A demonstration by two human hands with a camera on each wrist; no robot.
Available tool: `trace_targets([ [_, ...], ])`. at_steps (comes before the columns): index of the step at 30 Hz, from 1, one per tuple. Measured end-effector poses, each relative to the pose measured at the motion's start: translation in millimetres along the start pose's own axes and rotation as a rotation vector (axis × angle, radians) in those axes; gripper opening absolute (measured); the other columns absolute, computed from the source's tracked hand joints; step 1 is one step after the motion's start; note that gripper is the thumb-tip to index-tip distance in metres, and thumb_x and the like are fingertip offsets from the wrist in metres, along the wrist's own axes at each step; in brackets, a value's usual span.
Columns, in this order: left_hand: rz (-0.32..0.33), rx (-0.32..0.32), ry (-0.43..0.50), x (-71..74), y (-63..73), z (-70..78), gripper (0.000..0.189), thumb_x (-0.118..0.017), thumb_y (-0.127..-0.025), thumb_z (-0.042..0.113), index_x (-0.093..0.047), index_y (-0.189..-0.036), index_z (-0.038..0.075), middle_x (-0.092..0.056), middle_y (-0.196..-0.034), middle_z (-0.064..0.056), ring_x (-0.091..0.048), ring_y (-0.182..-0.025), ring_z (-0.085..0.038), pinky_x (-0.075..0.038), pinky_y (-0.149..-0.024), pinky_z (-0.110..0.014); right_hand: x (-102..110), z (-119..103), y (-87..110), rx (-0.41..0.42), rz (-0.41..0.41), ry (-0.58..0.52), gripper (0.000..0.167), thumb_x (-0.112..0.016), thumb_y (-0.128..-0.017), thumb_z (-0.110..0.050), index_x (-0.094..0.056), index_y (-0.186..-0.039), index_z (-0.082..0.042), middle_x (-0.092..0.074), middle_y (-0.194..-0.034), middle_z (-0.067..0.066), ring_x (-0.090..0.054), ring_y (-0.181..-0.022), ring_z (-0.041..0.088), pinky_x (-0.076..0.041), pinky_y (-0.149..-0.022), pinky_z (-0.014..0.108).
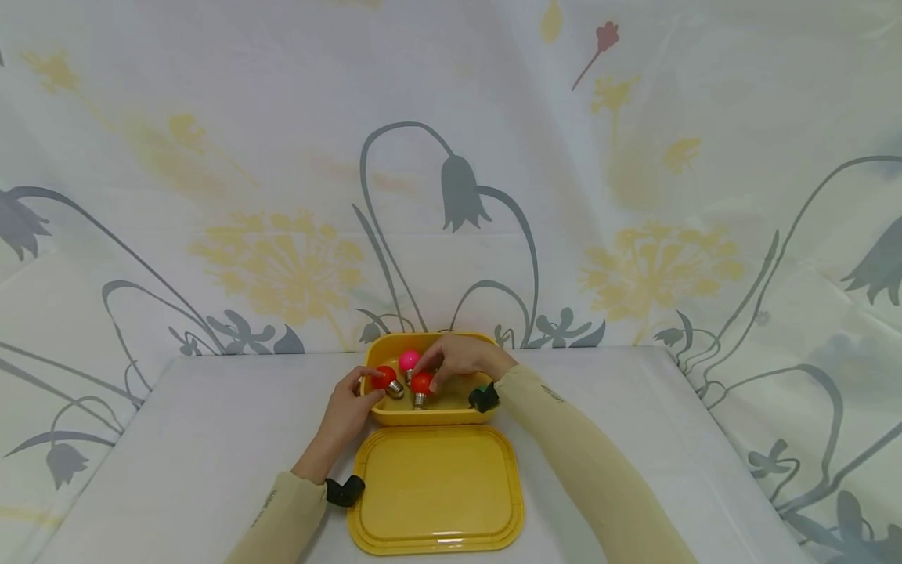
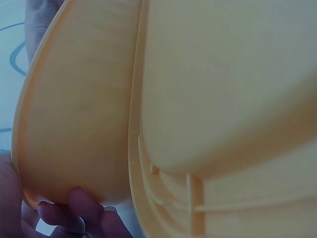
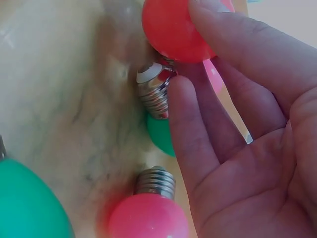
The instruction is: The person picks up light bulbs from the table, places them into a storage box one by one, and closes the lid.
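A yellow plastic container (image 1: 434,417) holds several small round light bulbs with metal screw bases. My right hand (image 1: 461,356) reaches down into it and pinches a red bulb (image 3: 173,29) by its globe, thumb across the near face. At the container's left end, my left hand (image 1: 348,403) grips the wall, its lower fingers (image 2: 86,206) curled against the outside. Its index finger and thumb come over the rim beside a second red bulb (image 1: 384,377). A pink bulb (image 1: 409,359) lies behind the two red ones. Green bulbs (image 3: 29,203) show in the right wrist view.
A yellow lid (image 1: 437,489) lies flat in front of the container, close to its near wall. Both stand on a white-covered table (image 1: 232,439). Behind rises a white curtain (image 1: 451,94) with printed flowers. Black wrist cameras (image 1: 345,492) sit at both sleeves.
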State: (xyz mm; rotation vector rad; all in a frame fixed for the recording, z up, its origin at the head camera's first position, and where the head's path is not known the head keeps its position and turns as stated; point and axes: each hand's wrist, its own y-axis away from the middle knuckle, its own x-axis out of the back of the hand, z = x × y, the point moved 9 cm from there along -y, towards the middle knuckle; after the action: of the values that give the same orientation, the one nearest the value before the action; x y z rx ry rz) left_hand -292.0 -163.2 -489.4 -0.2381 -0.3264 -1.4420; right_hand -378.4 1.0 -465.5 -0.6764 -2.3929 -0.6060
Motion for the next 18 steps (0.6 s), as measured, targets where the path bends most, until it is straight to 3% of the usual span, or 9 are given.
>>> trace_targets([
  [9, 0.007, 0.007, -0.01, 0.4, -0.4, -1.0, 0.026, -0.065, -0.093, 0.007, -0.062, -0.119, 0.007, -0.052, -0.087, -0.011, -0.049, -0.068, -0.018, -0.043, -0.058, -0.021, -7.4, -5.2, -0.9, -0.005, -0.064, -0.022, 0.037, -0.081, -0.081, -0.007, -0.076, -0.117, -0.016, -0.07, -0.117, -0.005, -0.062, -0.108, 0.01, -0.045, -0.099, 0.028],
  [18, 0.007, 0.001, -0.022, -0.3, 0.3, -0.8, 0.027, -0.065, -0.093, 0.007, -0.062, -0.119, 0.007, -0.056, -0.103, -0.015, -0.047, -0.068, -0.019, -0.041, -0.057, -0.022, -12.1, -3.2, -1.2, -0.002, -0.097, -0.023, 0.036, -0.079, -0.083, -0.005, -0.076, -0.116, -0.018, -0.069, -0.121, -0.002, -0.06, -0.115, 0.013, -0.043, -0.103, 0.032],
])
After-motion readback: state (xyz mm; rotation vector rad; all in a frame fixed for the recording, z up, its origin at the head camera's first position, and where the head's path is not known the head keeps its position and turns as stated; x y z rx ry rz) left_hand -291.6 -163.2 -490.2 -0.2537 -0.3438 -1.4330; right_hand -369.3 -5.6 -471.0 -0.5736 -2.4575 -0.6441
